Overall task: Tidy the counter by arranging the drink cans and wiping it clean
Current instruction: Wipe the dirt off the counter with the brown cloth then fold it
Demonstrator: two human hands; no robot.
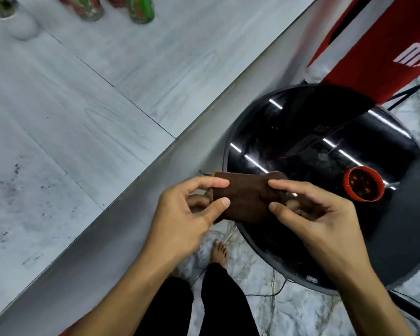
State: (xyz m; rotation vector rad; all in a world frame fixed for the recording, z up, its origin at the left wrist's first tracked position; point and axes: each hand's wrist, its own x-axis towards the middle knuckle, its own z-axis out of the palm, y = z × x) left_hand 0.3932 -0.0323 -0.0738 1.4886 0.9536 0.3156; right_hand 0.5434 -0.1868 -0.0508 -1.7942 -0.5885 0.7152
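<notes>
A folded dark brown cloth is held in the air between both hands, just off the front edge of the pale grey wood-grain counter and over the near rim of a round glossy black table. The left hand pinches the cloth's left end between thumb and forefinger, a loose thread or edge sticking out beside it. The right hand pinches the right end the same way, its other fingers curled underneath. At the far edge of the counter stand blurred drink cans, a green one and a red-and-green one near each other, with a white pot holding green stems off to their left. Dark smudges mark the counter surface nearer the person. A small round red cup-like container sits on the black table, and a red banner with white lettering hangs behind it. A bare foot stands on the marble floor below.
</notes>
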